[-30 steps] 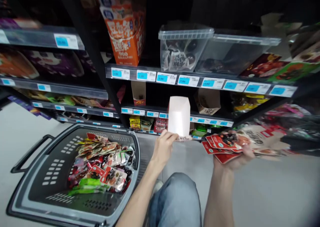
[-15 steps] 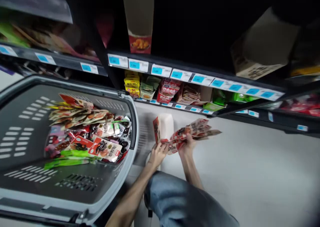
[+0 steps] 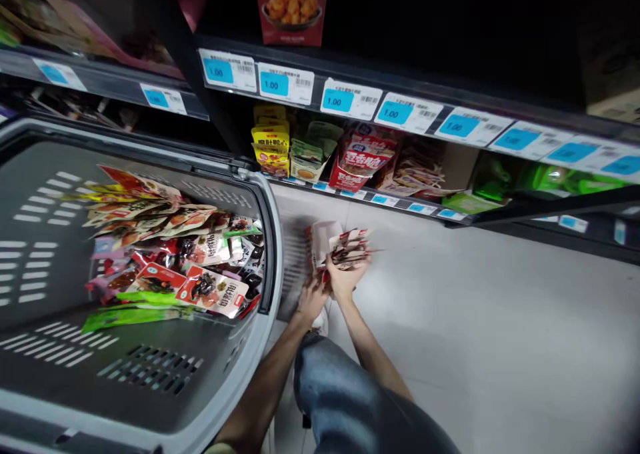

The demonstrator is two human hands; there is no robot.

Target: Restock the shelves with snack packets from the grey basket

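Note:
My right hand (image 3: 345, 279) is wrapped round a stack of snack packets (image 3: 350, 246), thumb on the near side, their edges fanned out to the right. My left hand (image 3: 313, 297) grips the near end of an open cardboard display box (image 3: 320, 237), its fingers partly hidden. The packets are right beside the box and overlap its right side; whether any are inside I cannot tell. Both hands are low over the floor, in front of my knee. To their left stands a grey shopping basket (image 3: 273, 254) with many packets (image 3: 213, 291) in it.
Ahead runs a dark shelf (image 3: 420, 114) with price labels. On its bottom level stand yellow packets (image 3: 271, 147), green packets (image 3: 307, 157), red-and-white packets (image 3: 363, 157) and green items (image 3: 493, 181). A red box (image 3: 293, 11) sits on the level above. Pale floor (image 3: 475, 307) stretches right.
My right hand has brought the packets left, against the box, and turned them more upright. The box has tilted slightly in my left hand. The view has moved closer to the shelf.

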